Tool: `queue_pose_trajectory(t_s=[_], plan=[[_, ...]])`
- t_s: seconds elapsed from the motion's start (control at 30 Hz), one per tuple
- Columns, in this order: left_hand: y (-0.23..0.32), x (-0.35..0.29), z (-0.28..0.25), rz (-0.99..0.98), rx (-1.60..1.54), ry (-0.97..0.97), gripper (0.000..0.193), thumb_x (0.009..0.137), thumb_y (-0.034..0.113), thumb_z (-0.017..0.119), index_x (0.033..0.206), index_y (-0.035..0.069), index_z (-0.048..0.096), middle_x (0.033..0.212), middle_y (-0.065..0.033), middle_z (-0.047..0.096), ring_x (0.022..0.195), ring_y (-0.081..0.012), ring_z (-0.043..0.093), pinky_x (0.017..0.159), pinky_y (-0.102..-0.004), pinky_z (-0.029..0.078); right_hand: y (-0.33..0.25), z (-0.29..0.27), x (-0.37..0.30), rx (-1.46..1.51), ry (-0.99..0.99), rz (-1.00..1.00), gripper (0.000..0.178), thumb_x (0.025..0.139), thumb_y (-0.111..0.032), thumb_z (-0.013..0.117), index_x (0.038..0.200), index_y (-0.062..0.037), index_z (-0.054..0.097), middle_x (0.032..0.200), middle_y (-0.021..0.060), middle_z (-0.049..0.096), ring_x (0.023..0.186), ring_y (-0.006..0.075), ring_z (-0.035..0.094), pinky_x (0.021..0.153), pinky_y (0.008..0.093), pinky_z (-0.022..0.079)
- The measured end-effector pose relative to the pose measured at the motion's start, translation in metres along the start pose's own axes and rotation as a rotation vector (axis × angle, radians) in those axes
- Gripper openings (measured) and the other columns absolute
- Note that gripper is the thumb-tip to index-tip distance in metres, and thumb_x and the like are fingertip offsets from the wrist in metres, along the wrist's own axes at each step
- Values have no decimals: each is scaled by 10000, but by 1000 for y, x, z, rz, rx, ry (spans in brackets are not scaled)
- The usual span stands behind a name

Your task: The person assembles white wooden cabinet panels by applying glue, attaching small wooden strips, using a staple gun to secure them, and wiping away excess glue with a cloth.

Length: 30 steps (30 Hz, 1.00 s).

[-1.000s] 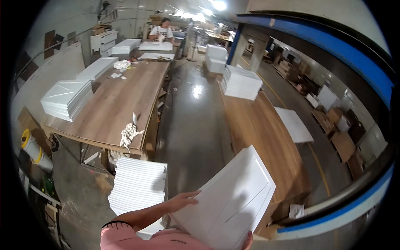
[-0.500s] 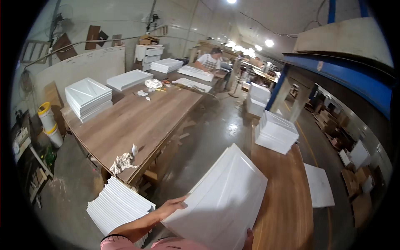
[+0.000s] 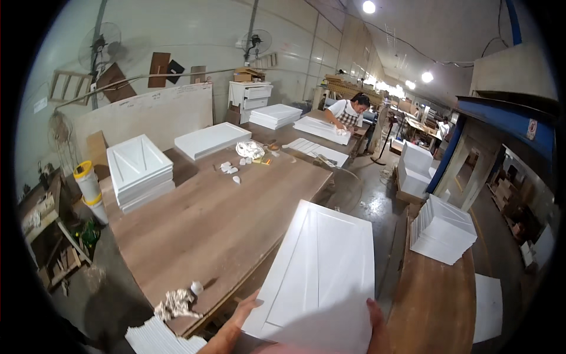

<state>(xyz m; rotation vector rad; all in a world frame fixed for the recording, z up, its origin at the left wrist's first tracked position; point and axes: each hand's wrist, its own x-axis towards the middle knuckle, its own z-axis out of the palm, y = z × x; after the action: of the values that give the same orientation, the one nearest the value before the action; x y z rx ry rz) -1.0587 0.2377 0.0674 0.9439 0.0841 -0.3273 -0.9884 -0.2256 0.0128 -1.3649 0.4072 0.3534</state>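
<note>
Between my two hands I carry a white cabinet door panel [image 3: 315,265] with raised framing and a diagonal strip on its face. It is tilted in front of my body, over the near edge of the wooden worktable [image 3: 206,236]. My left hand [image 3: 244,310] grips its left edge, fingers mostly behind the panel. My right hand [image 3: 377,324] holds the lower right edge. Beside my left forearm, at the lower edge, is a row of white panels [image 3: 158,339]. A crumpled cloth [image 3: 175,304] and a small white bottle [image 3: 196,287] sit on the table's near corner.
On the table lie a stack of white panels [image 3: 141,171] and a thick flat panel [image 3: 212,140]. To the right, another stack [image 3: 445,230] rests on a wooden bench [image 3: 433,295]. A co-worker [image 3: 348,112] bends over a panel at the far end. Yellow-lidded buckets [image 3: 87,180] stand left.
The panel has swung left, toward the worktable, and its framed face now shows more squarely. Both hands keep hold of it. My view has turned left.
</note>
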Motion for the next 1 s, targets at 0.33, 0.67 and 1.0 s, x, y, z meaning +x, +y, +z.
queue_pose_trajectory(t_s=[0.33, 0.67, 1.0], plan=[[26, 236, -79, 104, 60, 251, 801, 896, 307, 582, 1598, -14, 368, 1547, -163, 518, 1420, -298, 484, 1193, -404, 364, -96, 31, 317, -125, -17, -132, 497, 1013, -363, 566, 1343, 7, 602, 1221, 137, 669, 1075, 283, 633, 971, 424, 493], [152, 464, -152, -40, -25, 389, 488, 963, 283, 573, 1340, -23, 616, 1254, -173, 690, 1142, -308, 652, 1001, -435, 525, -176, 114, 543, 234, -211, -192, 479, 1013, -260, 589, 1397, 23, 544, 1249, 128, 657, 1132, 269, 635, 1003, 425, 503], [305, 628, -335, -71, 962, 228, 475, 942, 348, 645, 1320, 62, 673, 1279, -168, 686, 1108, -287, 659, 965, -382, 529, -248, 275, 580, 147, 55, -70, 401, 1063, -297, 560, 1364, -32, 543, 1210, 108, 649, 1063, 268, 643, 948, 455, 531]])
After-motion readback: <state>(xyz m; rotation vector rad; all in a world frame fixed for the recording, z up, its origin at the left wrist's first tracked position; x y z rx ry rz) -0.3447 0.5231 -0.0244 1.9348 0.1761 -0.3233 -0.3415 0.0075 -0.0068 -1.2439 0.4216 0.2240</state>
